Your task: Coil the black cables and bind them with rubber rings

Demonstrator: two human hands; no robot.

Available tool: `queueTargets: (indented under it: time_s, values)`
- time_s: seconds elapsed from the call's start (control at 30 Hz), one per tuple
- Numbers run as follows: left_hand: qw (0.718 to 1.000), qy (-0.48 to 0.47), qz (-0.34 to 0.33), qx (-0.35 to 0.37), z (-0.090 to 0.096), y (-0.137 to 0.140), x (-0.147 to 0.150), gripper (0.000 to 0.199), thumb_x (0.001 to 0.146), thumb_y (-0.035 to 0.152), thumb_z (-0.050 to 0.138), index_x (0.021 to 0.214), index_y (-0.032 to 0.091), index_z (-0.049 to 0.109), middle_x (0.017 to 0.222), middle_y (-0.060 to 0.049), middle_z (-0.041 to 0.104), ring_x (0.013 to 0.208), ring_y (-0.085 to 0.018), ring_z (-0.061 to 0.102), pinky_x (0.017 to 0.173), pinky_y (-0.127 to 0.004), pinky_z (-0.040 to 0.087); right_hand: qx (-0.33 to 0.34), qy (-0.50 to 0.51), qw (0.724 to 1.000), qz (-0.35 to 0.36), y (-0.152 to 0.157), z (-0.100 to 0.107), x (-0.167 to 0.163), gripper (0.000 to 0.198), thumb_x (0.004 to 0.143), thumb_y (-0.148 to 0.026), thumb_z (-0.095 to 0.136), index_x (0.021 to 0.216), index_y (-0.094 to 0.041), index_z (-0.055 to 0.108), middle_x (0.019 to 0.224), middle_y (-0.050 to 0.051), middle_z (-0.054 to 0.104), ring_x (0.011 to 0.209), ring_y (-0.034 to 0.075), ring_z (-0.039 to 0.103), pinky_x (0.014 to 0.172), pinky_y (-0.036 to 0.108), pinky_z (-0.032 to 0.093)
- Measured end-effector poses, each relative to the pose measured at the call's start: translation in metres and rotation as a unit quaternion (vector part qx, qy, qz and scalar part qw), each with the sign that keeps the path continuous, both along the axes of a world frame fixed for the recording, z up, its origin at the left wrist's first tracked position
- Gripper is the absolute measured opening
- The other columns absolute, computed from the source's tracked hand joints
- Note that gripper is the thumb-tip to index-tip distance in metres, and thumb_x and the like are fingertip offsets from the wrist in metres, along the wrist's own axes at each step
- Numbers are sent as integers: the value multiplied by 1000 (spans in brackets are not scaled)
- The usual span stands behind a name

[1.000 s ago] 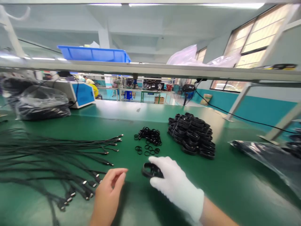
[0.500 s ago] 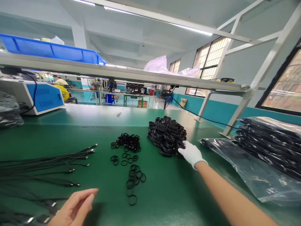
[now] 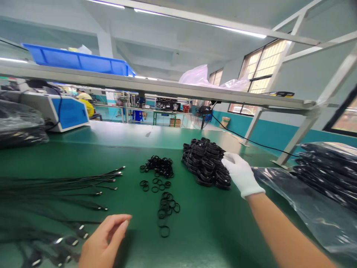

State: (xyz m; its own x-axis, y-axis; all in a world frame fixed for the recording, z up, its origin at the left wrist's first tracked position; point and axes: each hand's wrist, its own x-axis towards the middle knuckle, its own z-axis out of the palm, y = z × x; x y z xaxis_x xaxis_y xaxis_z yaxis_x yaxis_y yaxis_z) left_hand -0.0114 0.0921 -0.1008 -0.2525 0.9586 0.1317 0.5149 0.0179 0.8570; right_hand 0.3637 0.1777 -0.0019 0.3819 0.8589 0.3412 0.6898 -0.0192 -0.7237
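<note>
From the head — forward and down across the green table (image 3: 206,230), left hand (image 3: 97,242) closest.

Glossy, smooth green tabletop (image 3: 200,230) — matt, rubbery-looking black cables (image 3: 97,177), white cloth glove (image 3: 240,174), shiny clear plastic bag (image 3: 309,214)

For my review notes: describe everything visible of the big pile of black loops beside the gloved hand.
The pile is a heaped mound of many black, oval, coiled loops, stacked in layers and facing various ways. They look like smooth, plastic-coated cord. It sits on the green tabletop, right of the small black rings. The gloved right hand is at its right edge; whether the fingertips touch it is unclear.
</note>
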Motion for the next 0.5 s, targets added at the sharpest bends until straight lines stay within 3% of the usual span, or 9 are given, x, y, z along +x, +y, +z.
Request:
queueTargets:
  time_s: [0.1,0.17,0.3,0.4,0.5]
  values:
    - [998,8,-30,50,5,-7,8,27,75,45,52,82,24,67,83,-2,68,78,-21,63,71,-29,49,22,34,994,102,-22,8,-71,49,78,-44,48,120,-18,51,120,9,59,108,19,56,91,31,45]
    - [996,16,-41,76,10,-16,14,22,82,34,48,83,21,66,81,-3,67,77,-19,62,70,-29,48,4,43,986,164,-40,2,-124,49,76,-49,49,118,-24,53,118,7,59,104,22,58,89,36,46]
    - [993,77,-27,87,22,-31,14,16,83,19,50,80,21,66,77,-1,66,73,-14,61,66,-23,48,1,19,966,258,-72,-44,-207,50,69,-53,50,111,-27,59,109,7,64,98,26,59,85,42,47]
    - [971,233,-18,57,36,-33,-16,16,86,17,50,86,23,65,85,0,67,81,-12,61,73,-20,48,-13,-37,947,320,-83,-86,-236,43,73,-50,46,108,-30,62,109,5,65,98,28,60,83,45,49]
    - [942,330,53,6,48,-23,-76,18,90,19,46,91,21,64,93,-2,65,91,-15,60,82,-28,47,-16,-82,936,343,-87,-109,-239,37,77,-47,47,107,-33,62,110,3,65,100,28,59,82,44,50]
